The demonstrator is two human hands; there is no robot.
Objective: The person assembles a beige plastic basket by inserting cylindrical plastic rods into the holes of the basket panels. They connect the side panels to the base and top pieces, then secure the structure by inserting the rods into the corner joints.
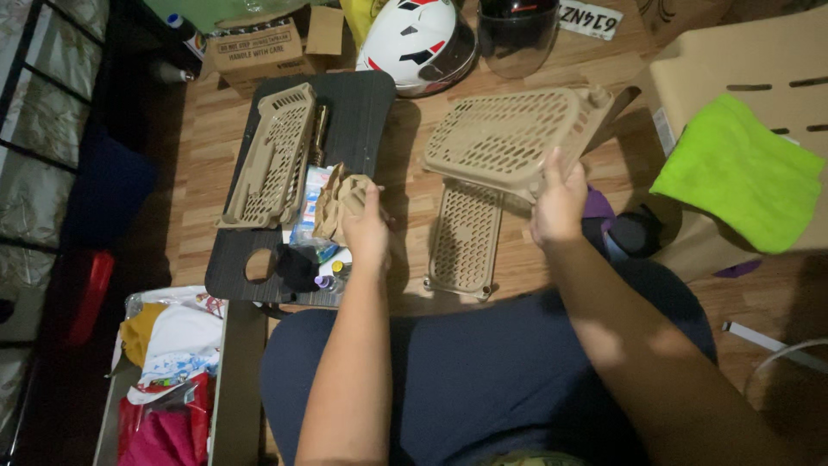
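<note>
1. Left hand: the fingers are closed around a crumpled brown paper bag, held just above the dark counter.
2. Right hand: the fingers are clamped on the lower edge of one beige perforated plastic panel, which is lifted off the floor and tilted; thumb on top, remaining fingers hidden beneath.
3. Beige perforated pieces counted: three. One is in the right hand. One flat narrow panel lies on the wooden floor, directly below the held one. One tray-shaped piece rests on the left part of the counter.
4. Counter also carries a cluster of small items beneath the paper bag: a blue-and-white packet and a few small bottles, too dim to count exactly. One round hole shows near its front edge.
5. Helmets: two, at the far edge: one white with red and black markings, one dark with a clear visor.
6. One bright green cloth lies on a beige chair at right.
7. One cardboard box sits beyond the counter.
</note>
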